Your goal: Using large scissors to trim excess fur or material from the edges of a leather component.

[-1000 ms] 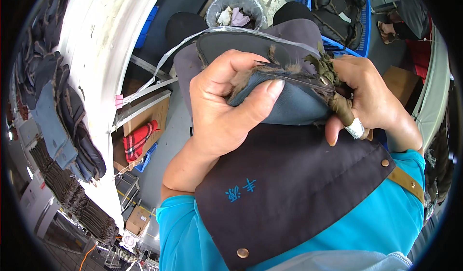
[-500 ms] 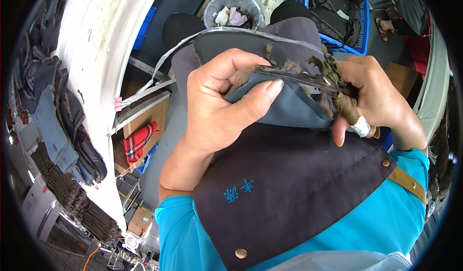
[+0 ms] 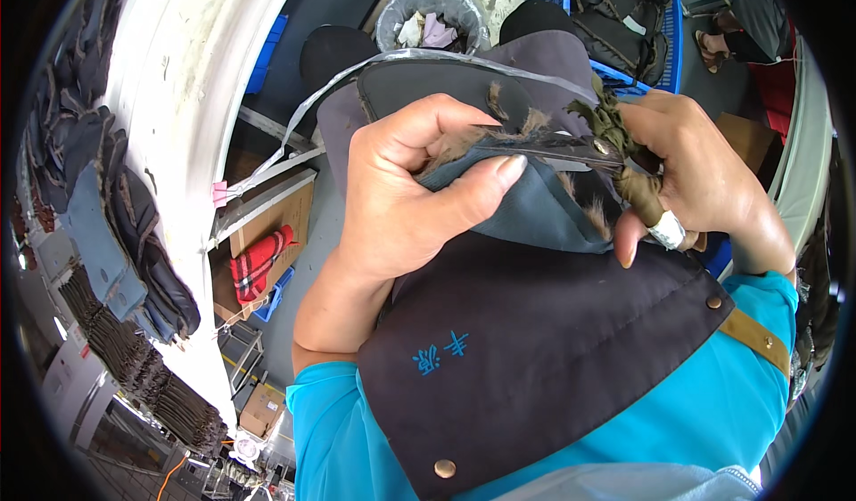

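Observation:
My left hand (image 3: 406,202) pinches a grey-blue piece of fabric (image 3: 535,211) with a frayed brown edge, thumb on top. My right hand (image 3: 704,176) grips scissors (image 3: 571,149) whose handles are wrapped in olive cloth; the blades lie along the frayed edge next to my left thumb. A taped ring sits on a right finger. The fabric rests over my lap, above a dark apron (image 3: 535,349) worn over a turquoise shirt.
A white work table (image 3: 178,100) curves along the left with stacked dark fabric pieces (image 3: 107,225) on it. A bin with scraps (image 3: 432,20) stands on the floor ahead. A blue crate (image 3: 624,20) holds dark pieces at the upper right. A cardboard box with red cloth (image 3: 263,260) sits below the table.
The scissors have slid leftward along the frayed edge toward my left thumb. Both hands have stayed on the fabric, which shifted slightly lower.

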